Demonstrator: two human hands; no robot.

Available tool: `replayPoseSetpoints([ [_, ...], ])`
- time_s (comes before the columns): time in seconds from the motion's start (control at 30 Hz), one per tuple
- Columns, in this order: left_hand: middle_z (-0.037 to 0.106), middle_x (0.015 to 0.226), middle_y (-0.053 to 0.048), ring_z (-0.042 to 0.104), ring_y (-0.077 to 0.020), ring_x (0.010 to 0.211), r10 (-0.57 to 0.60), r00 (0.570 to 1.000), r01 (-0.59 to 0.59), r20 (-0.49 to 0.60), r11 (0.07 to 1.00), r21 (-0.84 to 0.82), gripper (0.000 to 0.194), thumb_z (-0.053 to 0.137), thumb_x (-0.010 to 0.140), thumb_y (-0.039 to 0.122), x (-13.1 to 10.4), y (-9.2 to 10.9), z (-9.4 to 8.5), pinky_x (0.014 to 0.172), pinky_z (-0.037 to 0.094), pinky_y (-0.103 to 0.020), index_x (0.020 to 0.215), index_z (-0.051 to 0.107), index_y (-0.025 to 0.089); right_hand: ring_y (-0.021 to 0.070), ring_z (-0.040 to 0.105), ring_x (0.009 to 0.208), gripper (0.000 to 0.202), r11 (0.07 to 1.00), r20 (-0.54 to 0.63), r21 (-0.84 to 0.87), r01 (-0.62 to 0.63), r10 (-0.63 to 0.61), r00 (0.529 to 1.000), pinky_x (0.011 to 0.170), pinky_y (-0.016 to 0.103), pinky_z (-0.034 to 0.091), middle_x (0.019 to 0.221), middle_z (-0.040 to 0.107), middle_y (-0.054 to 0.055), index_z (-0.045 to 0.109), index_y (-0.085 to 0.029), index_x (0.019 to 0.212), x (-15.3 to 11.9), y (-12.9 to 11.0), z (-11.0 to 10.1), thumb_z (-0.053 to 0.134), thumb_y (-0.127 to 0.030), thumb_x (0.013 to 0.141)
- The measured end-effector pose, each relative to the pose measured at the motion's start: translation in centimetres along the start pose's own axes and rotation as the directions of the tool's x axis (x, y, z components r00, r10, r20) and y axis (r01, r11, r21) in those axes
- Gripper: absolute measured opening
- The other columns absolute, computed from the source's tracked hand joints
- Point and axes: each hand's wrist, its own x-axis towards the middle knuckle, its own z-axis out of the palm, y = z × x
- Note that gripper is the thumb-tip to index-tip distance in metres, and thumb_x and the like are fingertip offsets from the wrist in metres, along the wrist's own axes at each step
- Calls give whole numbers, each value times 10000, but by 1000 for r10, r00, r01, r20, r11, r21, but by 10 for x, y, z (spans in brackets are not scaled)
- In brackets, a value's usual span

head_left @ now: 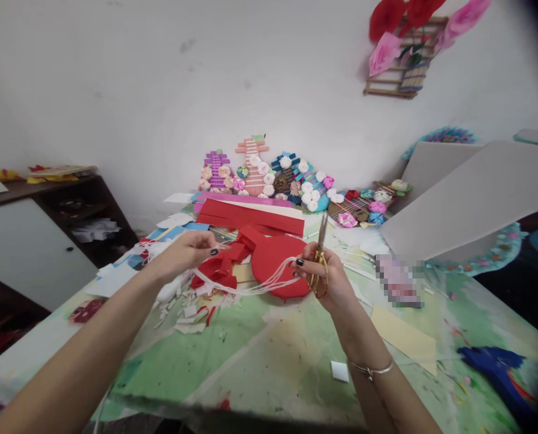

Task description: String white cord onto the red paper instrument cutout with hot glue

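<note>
Two bare hands are held above a paint-stained green bench (250, 361), with several strands of white string (241, 292) sagging in a loose curve between them. On the left, the left hand (191, 248) has its fingers pinched together on the string. The right hand (325, 277) grips the other end of the bundle between thumb and fingertips, and also holds gold-handled scissors (320, 253), blades pointing up. Behind the strands lies a round red piece (278, 256) with a narrow neck, next to crumpled red strips (218, 268). White paper scraps (190, 312) are scattered below the left hand. Toward the right edge are a sheet of pale yellow card (404, 340) and a blue glue gun (494, 374). Along the wall stands a row of lute-shaped crafts (253, 169) trimmed with paper flowers.
</note>
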Motion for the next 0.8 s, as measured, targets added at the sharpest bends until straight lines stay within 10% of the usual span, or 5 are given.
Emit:
replayPoseSetpoints([
  [0.2,456,546,53,222,-14,397,29,831,156,555,946,-284,182,685,653,138,3,1,66,395,158,-155,692,507,139,117,613,546,254,985,126,-174,15,7,992,549,226,477,606,619,-40,533,-175,675,0,-8,24,763,-153,570],
  [0.4,366,498,85,219,-8,369,122,724,240,679,878,-413,195,703,690,204,2,-15,104,379,177,-151,731,526,133,123,614,564,289,983,55,-183,-31,42,998,558,236,481,643,632,-31,537,-175,704,-10,-19,24,784,-183,554],
  [0.53,610,702,-31,257,5,368,153,684,206,713,897,-390,197,692,712,230,-2,-20,112,374,191,-160,736,532,117,127,624,561,287,986,60,-161,-43,53,997,559,232,475,658,664,-5,528,-165,707,-12,-20,18,783,-191,578],
  [0.8,651,722,-66,448,-60,478,231,830,-112,508,961,-254,180,608,791,262,-9,-10,102,454,306,-173,732,504,128,177,661,774,306,990,-24,-140,-1,-2,1000,725,301,510,778,697,48,585,-168,823,-16,-14,3,759,-381,687],
])
